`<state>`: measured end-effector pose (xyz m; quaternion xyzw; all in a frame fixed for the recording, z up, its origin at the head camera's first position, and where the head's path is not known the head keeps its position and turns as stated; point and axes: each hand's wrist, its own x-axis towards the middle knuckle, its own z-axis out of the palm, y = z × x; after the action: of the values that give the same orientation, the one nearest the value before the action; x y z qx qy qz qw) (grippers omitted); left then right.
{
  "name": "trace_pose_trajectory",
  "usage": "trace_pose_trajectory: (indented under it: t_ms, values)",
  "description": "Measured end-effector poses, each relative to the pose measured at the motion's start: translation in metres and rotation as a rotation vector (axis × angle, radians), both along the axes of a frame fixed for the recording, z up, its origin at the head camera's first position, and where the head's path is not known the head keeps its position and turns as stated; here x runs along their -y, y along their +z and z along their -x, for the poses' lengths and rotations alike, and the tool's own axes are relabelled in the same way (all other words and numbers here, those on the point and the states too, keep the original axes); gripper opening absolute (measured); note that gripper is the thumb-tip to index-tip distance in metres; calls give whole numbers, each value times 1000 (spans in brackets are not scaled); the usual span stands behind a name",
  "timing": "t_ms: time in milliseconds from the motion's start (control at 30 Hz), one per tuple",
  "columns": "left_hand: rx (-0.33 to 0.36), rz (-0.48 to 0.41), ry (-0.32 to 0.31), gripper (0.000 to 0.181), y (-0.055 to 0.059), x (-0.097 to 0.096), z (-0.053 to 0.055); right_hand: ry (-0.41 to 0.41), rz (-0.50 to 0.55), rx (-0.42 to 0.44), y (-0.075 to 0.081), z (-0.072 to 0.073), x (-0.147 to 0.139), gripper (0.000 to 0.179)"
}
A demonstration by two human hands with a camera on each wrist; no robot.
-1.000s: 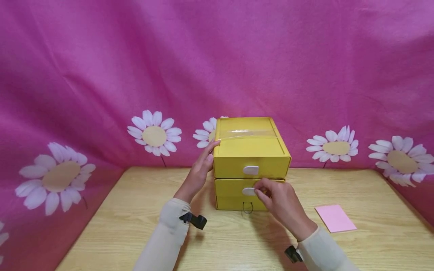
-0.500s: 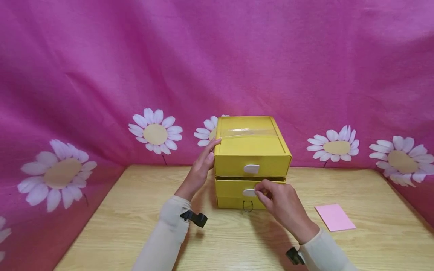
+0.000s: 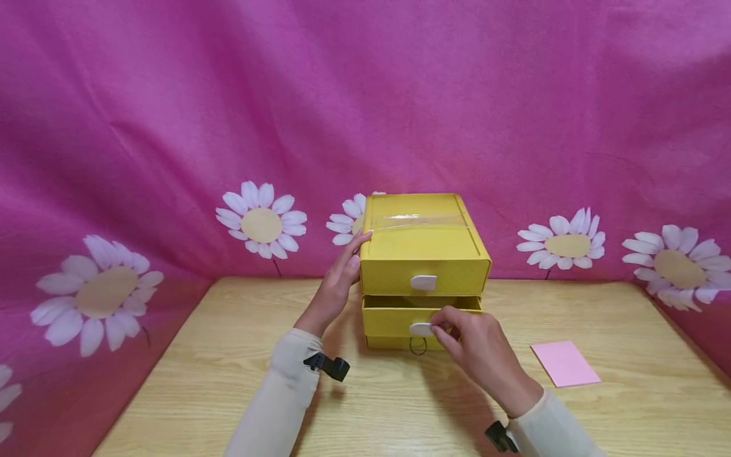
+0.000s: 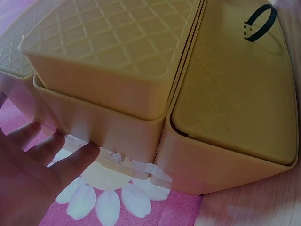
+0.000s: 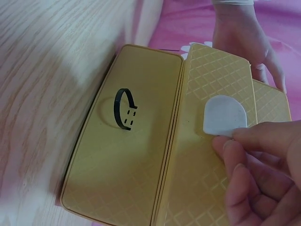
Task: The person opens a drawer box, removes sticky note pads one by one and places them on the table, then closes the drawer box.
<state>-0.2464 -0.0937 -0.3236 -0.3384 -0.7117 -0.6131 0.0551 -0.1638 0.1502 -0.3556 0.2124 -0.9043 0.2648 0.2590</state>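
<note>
On the worktop (image 3: 211, 355), the middle drawer (image 3: 385, 322) of a yellow box (image 3: 422, 246) juts nearward, widest left to right, its white tab (image 3: 420, 329) pinched just left of the right hand (image 3: 482, 349), while the left hand (image 3: 332, 292), fingers outstretched, touches the box's left side.

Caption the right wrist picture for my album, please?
Right hand pinching the white tab of a partly open yellow drawer.

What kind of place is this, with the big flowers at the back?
Probably a tabletop spot set up indoors, though I can't tell which room. A pink cloth with white flowers hangs behind a wooden table, and yellow drawers stand on the table.
</note>
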Motion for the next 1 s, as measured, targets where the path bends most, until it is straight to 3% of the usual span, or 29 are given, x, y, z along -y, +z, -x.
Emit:
trace_pose_trajectory:
  t_ms: [1000]
  values:
    - [6,-1,-6,47,-1,3,1,11,-13,-33,1,-16,3,17]
